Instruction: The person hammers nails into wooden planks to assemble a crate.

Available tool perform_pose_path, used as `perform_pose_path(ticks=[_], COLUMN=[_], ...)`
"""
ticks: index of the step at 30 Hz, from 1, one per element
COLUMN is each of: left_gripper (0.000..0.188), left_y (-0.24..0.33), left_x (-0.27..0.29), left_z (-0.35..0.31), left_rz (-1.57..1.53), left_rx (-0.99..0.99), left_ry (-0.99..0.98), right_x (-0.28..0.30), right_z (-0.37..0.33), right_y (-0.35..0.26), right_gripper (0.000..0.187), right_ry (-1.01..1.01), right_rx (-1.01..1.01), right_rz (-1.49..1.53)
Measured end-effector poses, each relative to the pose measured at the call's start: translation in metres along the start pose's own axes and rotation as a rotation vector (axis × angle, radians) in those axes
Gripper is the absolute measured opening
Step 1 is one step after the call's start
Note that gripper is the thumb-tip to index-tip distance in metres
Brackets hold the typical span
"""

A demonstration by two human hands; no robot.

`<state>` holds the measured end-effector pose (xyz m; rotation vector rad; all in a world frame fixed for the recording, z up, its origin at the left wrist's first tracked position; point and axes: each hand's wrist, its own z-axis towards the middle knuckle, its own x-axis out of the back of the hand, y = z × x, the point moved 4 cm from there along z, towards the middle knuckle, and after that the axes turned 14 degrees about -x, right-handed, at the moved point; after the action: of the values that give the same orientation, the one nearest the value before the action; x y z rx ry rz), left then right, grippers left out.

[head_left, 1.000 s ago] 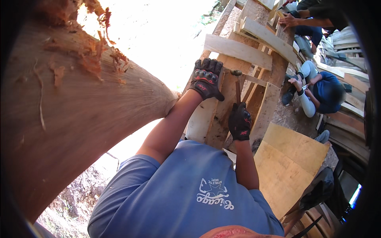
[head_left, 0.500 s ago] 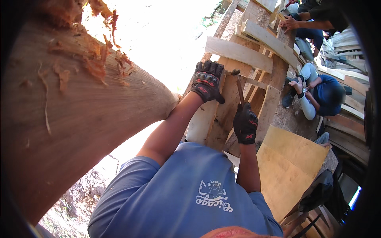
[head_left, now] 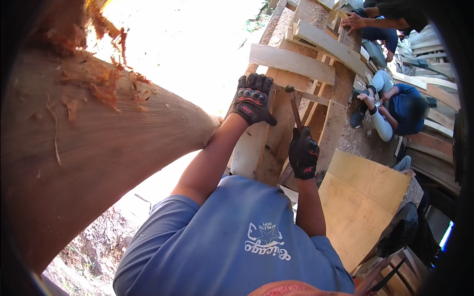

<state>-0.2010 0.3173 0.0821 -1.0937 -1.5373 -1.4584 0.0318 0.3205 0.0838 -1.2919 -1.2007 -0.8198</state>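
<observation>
My left hand (head_left: pixel 253 100), in a black glove with red trim, lies flat with its fingers stretched over the end of a pale board (head_left: pixel 252 148). My right hand (head_left: pixel 304 153), in a matching glove, is wrapped round the handle of a hammer (head_left: pixel 295 111). The hammer's dark head is up near a crosspiece (head_left: pixel 314 98) of the wooden frame, to the right of my left hand. Whether the head touches the wood, I cannot tell. No nail can be made out under it.
A thick wooden post (head_left: pixel 123 118) with torn fibres slants close by on the left, beside my left forearm. Loose boards (head_left: pixel 292 64) lie across the far end. A plywood sheet (head_left: pixel 363 202) is at the right. One person (head_left: pixel 407 108) sits beyond it; another's hand (head_left: pixel 353 22) rests on wood.
The hammer head has turned slightly and stays close to the crosspiece. My left hand keeps its place on the board, and the whole view has shifted a little.
</observation>
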Motion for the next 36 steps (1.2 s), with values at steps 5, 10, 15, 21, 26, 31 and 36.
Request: perform_pose_path(ticks=[5, 10, 15, 21, 26, 31, 36], left_gripper=[0.132, 0.071, 0.069, 0.078, 0.085, 0.085, 0.087], left_y=[-0.005, 0.017, 0.025, 0.018, 0.021, 0.023, 0.021], left_x=[0.001, 0.011, -0.001, -0.008, -0.009, -0.013, -0.016], left_z=[0.006, 0.010, 0.016, 0.019, 0.016, 0.016, 0.015], left_rz=[-0.124, -0.113, 0.020, 0.049, 0.131, 0.178, 0.194], left_rx=[0.059, -0.066, -0.109, -0.177, -0.260, -0.251, -0.195], left_ry=[0.005, 0.212, 0.201, 0.307, 0.409, 0.449, 0.337], right_x=[0.025, 0.028, 0.002, -0.016, -0.068, -0.069, -0.072], right_z=[-0.027, -0.066, -0.110, -0.130, -0.116, -0.117, -0.120], right_y=[0.034, 0.079, 0.111, 0.104, 0.089, 0.081, 0.082], right_gripper=[0.021, 0.022, 0.020, 0.016, 0.024, 0.028, 0.019], right_ry=[0.034, -0.019, -0.007, -0.138, -0.312, -0.563, -0.524], right_rx=[-0.035, -0.098, -0.068, -0.005, -0.247, -0.504, -0.548], right_rz=[0.255, 0.355, 0.418, 0.562, 0.908, 1.058, 1.047])
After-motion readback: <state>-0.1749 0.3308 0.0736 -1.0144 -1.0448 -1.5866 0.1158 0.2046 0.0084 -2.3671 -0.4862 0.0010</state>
